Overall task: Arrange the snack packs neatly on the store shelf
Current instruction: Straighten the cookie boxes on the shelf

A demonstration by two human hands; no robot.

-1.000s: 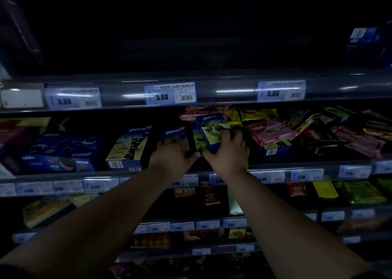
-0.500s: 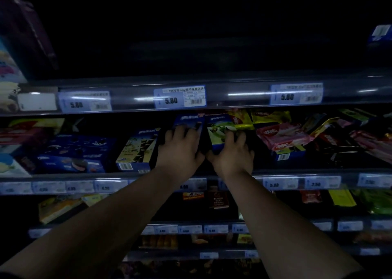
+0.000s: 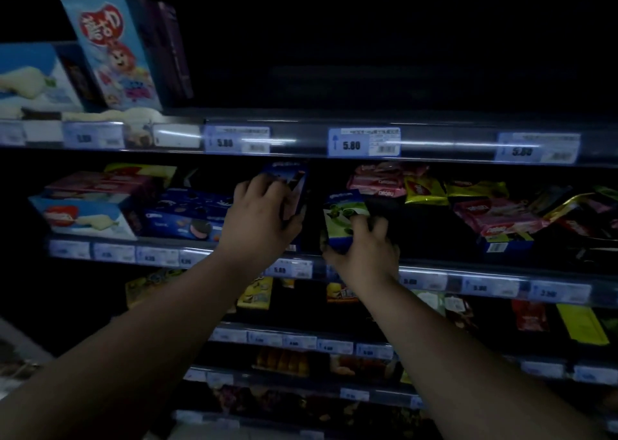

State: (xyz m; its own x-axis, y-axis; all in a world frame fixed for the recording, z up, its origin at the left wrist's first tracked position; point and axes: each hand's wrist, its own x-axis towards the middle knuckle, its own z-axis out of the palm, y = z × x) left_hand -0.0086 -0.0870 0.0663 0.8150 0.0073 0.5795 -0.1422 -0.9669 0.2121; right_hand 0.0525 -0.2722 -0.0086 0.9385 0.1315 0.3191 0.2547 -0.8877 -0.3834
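Both hands are on the middle shelf [image 3: 485, 274] of a dim store rack. My left hand [image 3: 259, 220] grips a dark blue snack box [image 3: 294, 178], held upright and tilted, with its top above my fingers. My right hand [image 3: 366, 244] is closed around the lower part of a green and blue snack box [image 3: 341, 210], which stands on the shelf's front edge. A dark gap separates the two boxes.
Blue cookie boxes [image 3: 187, 217] and a light blue box [image 3: 83, 217] lie left of my hands. Pink wafer packs [image 3: 495, 220] and yellow packs [image 3: 424, 190] lie jumbled on the right. Light blue boxes [image 3: 113, 54] stand on the upper shelf. Price tags [image 3: 364, 142] line every rail.
The view swung left and down. My hands moved apart: the left one lifted the dark blue box, the right one kept the green box at the shelf's front.
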